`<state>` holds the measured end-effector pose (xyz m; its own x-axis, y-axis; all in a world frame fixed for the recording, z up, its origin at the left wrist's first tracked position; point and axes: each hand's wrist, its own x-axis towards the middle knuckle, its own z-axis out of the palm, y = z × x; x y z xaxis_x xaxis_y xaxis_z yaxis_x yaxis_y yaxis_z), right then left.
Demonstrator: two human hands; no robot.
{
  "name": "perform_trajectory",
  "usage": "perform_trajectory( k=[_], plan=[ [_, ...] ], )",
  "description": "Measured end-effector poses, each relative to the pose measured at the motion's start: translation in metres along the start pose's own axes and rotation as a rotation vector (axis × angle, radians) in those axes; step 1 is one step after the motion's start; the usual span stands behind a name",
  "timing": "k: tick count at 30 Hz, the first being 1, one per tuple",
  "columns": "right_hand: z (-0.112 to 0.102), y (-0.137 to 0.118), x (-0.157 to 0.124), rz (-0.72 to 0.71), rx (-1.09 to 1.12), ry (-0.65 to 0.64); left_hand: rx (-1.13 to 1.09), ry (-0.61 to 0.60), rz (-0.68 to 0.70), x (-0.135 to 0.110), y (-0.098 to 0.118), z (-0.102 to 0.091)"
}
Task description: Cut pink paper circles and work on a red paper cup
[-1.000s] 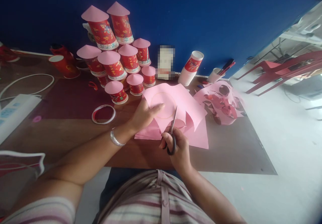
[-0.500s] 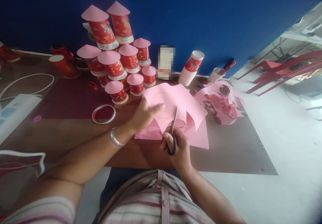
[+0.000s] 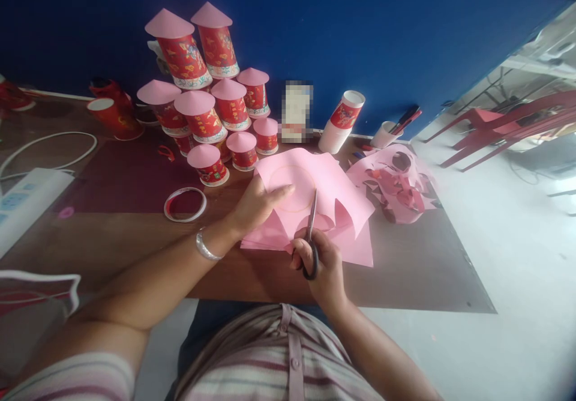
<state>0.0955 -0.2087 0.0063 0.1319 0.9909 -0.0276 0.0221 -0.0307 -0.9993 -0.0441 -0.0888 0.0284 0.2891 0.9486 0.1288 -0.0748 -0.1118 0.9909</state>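
Scissors gripped in right hand, blades at pink sheet, tips by the right edge of a drawn circle. Left hand holds sheet's left side, thumb on top. Beneath: more pink paper on table. Left: white ring. Beyond, left: stacked red cups, pink cone roofs. Right: pink offcuts.

Bright floor at right, dimmer tabletop at left, soft stretched edges
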Motion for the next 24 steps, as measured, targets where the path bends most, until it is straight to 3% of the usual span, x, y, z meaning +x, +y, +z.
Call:
perform_trajectory(
  k=[24],
  plan=[
    [-0.0093, 0.0009, 0.0057, 0.012, -0.025, -0.032, -0.090, -0.134, -0.051, 0.0044, 0.0018, -0.0056]
  ],
)
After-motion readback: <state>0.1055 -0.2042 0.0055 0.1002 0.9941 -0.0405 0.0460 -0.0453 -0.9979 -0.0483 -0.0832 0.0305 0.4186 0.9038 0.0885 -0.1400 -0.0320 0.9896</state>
